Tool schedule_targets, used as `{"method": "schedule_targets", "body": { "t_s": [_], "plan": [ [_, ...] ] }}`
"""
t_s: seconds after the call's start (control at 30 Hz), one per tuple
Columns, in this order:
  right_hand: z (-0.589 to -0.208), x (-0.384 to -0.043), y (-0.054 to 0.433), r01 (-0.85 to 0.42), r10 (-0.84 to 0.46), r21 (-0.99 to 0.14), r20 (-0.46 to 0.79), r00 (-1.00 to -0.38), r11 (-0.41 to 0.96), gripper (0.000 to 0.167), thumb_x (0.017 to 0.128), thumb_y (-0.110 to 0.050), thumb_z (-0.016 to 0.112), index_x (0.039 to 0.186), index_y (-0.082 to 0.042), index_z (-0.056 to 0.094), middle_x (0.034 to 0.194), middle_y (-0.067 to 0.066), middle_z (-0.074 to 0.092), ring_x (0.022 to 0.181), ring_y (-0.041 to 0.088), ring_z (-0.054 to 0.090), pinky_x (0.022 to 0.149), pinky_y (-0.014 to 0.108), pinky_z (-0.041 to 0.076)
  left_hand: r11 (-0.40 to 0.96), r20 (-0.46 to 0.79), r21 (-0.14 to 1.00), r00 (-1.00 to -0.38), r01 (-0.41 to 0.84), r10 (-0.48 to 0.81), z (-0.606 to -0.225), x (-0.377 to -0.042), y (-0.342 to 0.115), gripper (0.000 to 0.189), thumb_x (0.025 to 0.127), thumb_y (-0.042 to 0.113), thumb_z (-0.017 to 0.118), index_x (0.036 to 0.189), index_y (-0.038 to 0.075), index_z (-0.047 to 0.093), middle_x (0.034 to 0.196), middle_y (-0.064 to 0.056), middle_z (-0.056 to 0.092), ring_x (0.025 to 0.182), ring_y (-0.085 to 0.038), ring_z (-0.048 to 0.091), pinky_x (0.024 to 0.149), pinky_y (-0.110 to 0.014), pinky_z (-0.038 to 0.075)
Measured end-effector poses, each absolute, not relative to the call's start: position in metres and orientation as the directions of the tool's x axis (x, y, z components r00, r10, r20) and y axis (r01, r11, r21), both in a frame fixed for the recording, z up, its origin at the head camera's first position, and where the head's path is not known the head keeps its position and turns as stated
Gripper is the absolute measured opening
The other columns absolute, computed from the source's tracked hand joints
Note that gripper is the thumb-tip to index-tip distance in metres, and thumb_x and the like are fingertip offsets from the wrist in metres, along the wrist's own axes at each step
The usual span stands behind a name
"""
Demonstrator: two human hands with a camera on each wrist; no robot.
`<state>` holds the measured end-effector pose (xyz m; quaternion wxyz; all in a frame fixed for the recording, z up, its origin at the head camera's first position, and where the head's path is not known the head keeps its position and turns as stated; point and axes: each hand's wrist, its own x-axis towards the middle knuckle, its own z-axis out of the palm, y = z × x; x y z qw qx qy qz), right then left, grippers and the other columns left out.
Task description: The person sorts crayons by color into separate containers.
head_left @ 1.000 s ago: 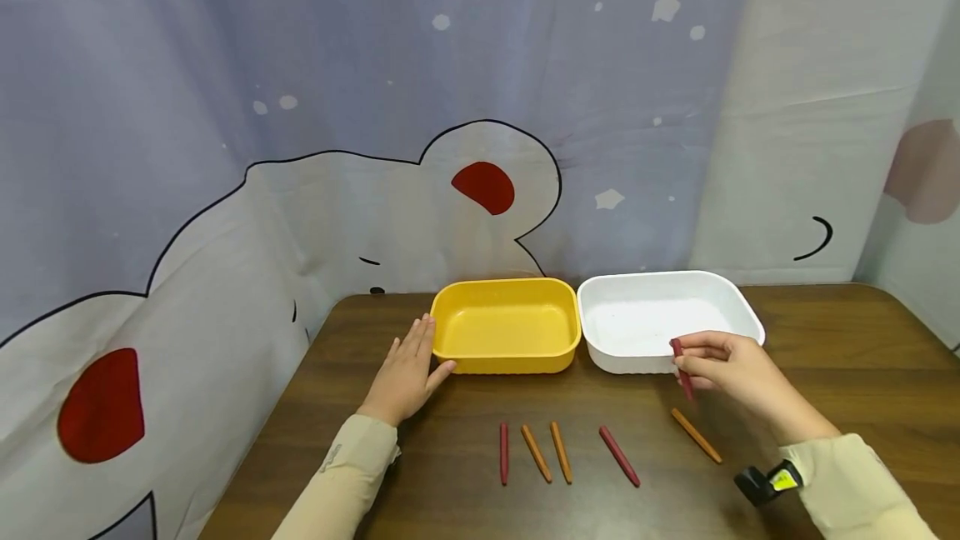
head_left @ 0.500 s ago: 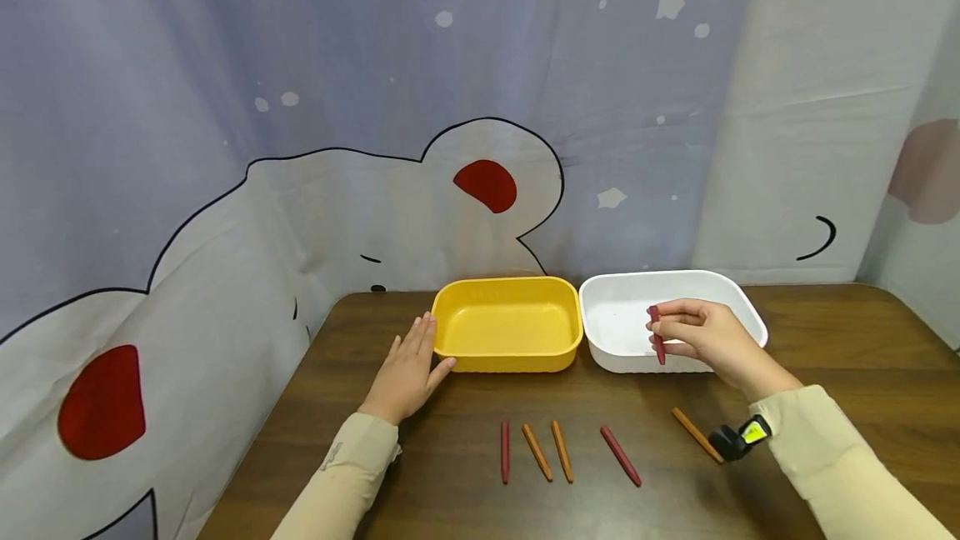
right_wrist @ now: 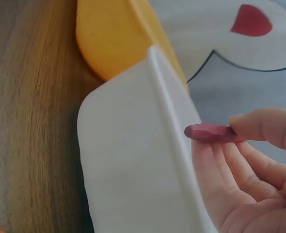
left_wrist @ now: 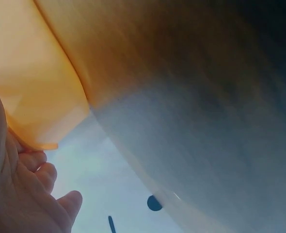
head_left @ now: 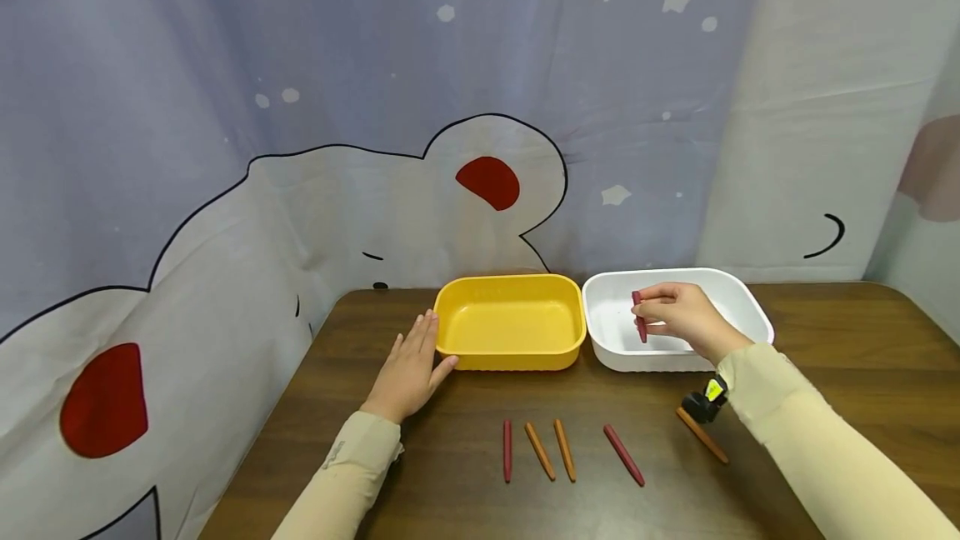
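Observation:
My right hand [head_left: 686,315] pinches a dark red crayon [head_left: 640,317] between thumb and fingers, over the white tray [head_left: 720,361]. In the right wrist view the same crayon [right_wrist: 208,133] shows above the tray's rim, its near end pointing away from the thumb. My left hand [head_left: 407,369] lies with straight fingers against the left side of the yellow tray [head_left: 517,361]. The left wrist view shows those fingers [left_wrist: 46,172] at the tray's wall. Both trays stand side by side, and no crayon shows inside the yellow one.
Before the trays on the wooden table [head_left: 450,498] lie two red crayons [head_left: 507,451] [head_left: 624,455] and two orange-brown crayons [head_left: 540,451] [head_left: 566,450]. Another orange-brown crayon [head_left: 702,436] lies to the right, under the right wrist's camera. A printed curtain [head_left: 337,215] hangs behind the table.
My right hand has carried the red crayon forward and left, from the white tray's front edge to over its inside. The left hand has stayed by the yellow tray.

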<state>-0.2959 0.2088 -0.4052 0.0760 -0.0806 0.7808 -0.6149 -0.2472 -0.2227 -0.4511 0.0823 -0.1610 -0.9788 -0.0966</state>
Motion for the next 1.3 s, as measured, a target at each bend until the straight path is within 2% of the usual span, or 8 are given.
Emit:
{"method": "schedule_targets", "body": {
  "t_s": [0.27,0.43,0.67,0.93,1.3],
  "plan": [
    [-0.413,-0.315,0.193,0.036,-0.205,-0.938,-0.112,-0.972,0.344,0.043,0.094,-0.007,0.065,0.127,0.017,0.055,0.102,0.012,0.072,0.081,0.015,0.068,0.076,0.036,0.062,0.929,0.194,0.161,-0.934,0.332,0.300,-0.453,-0.247,-0.225,0.081,0.106,0.049,0.046,0.160,-0.004,0.016,0.167,-0.020,0.017,0.154,-0.033,0.018,0.119,-0.060,0.023],
    [-0.421,-0.321,0.182,0.052,-0.193,-0.909,-0.143,-0.971,0.413,0.039,0.091,-0.004,0.067,0.121,0.019,0.057,0.093,0.014,0.072,0.073,0.014,0.067,0.071,0.036,0.062,0.935,0.179,0.158,-0.940,0.318,0.290,-0.454,-0.245,-0.225,0.081,0.106,0.050,0.045,0.160,-0.003,0.016,0.166,-0.020,0.018,0.154,-0.032,0.018,0.119,-0.059,0.023],
    [-0.432,-0.328,0.171,0.052,-0.158,-0.863,-0.151,-0.976,0.502,0.030,0.087,-0.002,0.071,0.108,0.016,0.060,0.079,0.012,0.066,0.063,0.012,0.064,0.060,0.029,0.060,0.927,0.212,0.170,-0.931,0.334,0.297,-0.451,-0.243,-0.222,0.079,0.106,0.047,0.049,0.159,-0.005,0.021,0.165,-0.021,0.022,0.153,-0.034,0.021,0.118,-0.060,0.025],
    [-0.439,-0.334,0.165,0.061,-0.144,-0.818,-0.173,-0.974,0.572,0.023,0.086,-0.003,0.070,0.099,0.013,0.061,0.075,0.012,0.063,0.057,0.012,0.063,0.057,0.027,0.059,0.931,0.209,0.157,-0.932,0.330,0.295,-0.450,-0.245,-0.222,0.079,0.106,0.047,0.048,0.159,-0.004,0.020,0.166,-0.020,0.022,0.153,-0.033,0.021,0.119,-0.060,0.025],
    [-0.431,-0.328,0.166,0.058,-0.146,-0.843,-0.160,-0.976,0.534,0.029,0.090,-0.003,0.066,0.111,0.015,0.059,0.076,0.014,0.065,0.060,0.014,0.064,0.060,0.029,0.060,0.931,0.210,0.164,-0.933,0.327,0.291,-0.450,-0.246,-0.221,0.080,0.105,0.047,0.050,0.159,-0.004,0.020,0.166,-0.020,0.021,0.153,-0.033,0.021,0.118,-0.060,0.025]
  ]
}}
